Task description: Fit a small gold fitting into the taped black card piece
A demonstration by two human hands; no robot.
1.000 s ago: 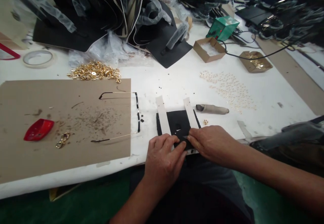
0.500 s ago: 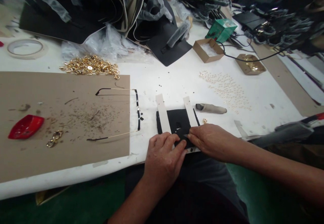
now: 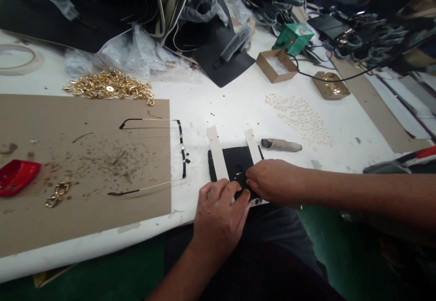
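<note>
A black pad (image 3: 235, 162) lies at the table's front edge with a left white strip (image 3: 218, 155) and a right white strip (image 3: 252, 145) across it. My left hand (image 3: 220, 212) is closed over the lower end of the left strip, its bent fingers pressing it onto the pad. My right hand (image 3: 272, 180) is closed in a pinch above the pad, over the lower part of the right strip. Whatever sits between its fingertips is hidden. Just beyond that hand is a short grey rod-like piece (image 3: 282, 145) with a dark end.
Eyeglasses (image 3: 182, 149) lie left of the pad, partly on a brown board (image 3: 85, 214) with a red dish (image 3: 20, 177) and linked gold rings (image 3: 57, 195). Behind are a gold hardware pile (image 3: 109, 85), scattered small pieces (image 3: 301, 117), small cardboard boxes (image 3: 276, 67) and black panels (image 3: 223, 62).
My right hand has shifted slightly left, and its forearm is more level. A small pointed tip showing at its fingers before is now hidden. The view has turned slightly right.
</note>
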